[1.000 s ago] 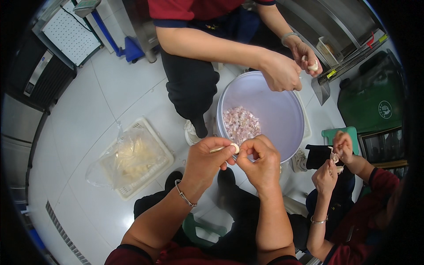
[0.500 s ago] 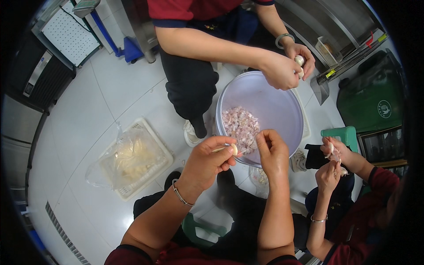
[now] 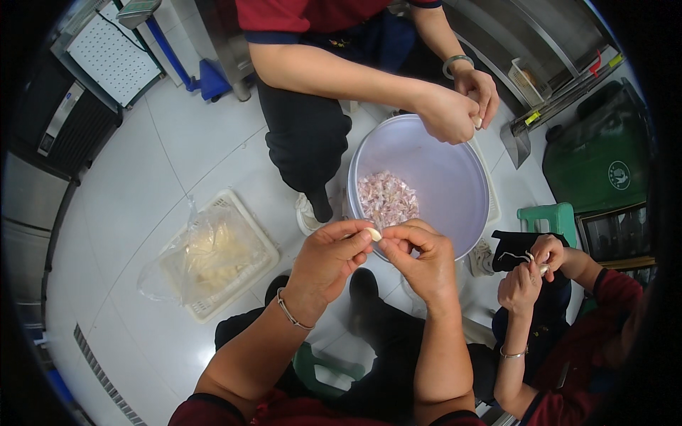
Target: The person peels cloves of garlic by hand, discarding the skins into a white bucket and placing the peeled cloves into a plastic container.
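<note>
My left hand (image 3: 328,257) is closed in a pinch on a pale garlic clove (image 3: 374,234), held over the near rim of a large lilac basin (image 3: 455,192). From the other side, my right hand (image 3: 425,261) is also closed, its thumb and forefinger pinching at the tip of the clove. Pinkish garlic skins (image 3: 387,200) lie heaped in the left part of the basin. Whether any peel sits between my right fingertips is too small to see.
A white plastic basket (image 3: 266,259) with a clear bag of pale cloves stands left on the tiled floor. Across the basin a co-worker's hands (image 3: 455,113) work on garlic. Another's hands (image 3: 531,277) do so at right. A green stool (image 3: 547,213) and green bin (image 3: 597,156) stand beyond.
My right hand has come left and up to the clove and now pinches its tip. The left hand has hardly moved. Both co-workers' hands have shifted slightly around their garlic.
</note>
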{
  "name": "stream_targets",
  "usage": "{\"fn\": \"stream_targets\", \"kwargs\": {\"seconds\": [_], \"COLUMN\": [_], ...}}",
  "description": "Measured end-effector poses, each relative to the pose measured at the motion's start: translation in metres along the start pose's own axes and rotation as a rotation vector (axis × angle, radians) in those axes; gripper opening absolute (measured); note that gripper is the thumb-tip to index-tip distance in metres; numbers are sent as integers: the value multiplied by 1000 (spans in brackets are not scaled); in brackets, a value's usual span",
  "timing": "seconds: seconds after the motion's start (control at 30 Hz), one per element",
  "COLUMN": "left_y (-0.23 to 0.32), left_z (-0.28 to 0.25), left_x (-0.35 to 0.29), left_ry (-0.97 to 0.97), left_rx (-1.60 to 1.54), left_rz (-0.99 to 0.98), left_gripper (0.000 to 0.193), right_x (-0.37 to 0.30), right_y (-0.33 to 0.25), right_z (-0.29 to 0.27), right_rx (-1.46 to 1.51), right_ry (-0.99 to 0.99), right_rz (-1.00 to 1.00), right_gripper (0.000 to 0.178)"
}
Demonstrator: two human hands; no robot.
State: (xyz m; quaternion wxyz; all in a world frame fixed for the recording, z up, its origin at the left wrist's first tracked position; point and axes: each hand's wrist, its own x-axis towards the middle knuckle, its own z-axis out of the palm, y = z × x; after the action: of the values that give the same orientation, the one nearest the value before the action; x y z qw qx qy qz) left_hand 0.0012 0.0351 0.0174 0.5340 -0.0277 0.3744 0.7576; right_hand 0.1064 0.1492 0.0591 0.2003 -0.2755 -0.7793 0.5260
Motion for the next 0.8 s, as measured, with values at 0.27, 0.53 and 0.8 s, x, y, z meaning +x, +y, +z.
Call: {"fn": "stream_targets", "kwargs": {"seconds": [0.27,0.53,0.8], "left_y": [1,2,2], "left_z": [5,6,8], "left_x": [-3,-3,-5], "left_ry": [47,-59,-19], "left_rx": [141,49,189], "left_rz": [13,-36,45], "left_gripper": [14,15,14], "right_x": [-3,-2,-2], "right_y": [-3,-2,8], "right_z": [4,5,0], "right_rx": [-117,-43,213], "right_ry": [57,77,28], "right_rz": [-19,43,53], "right_gripper": [7,6,8]}}
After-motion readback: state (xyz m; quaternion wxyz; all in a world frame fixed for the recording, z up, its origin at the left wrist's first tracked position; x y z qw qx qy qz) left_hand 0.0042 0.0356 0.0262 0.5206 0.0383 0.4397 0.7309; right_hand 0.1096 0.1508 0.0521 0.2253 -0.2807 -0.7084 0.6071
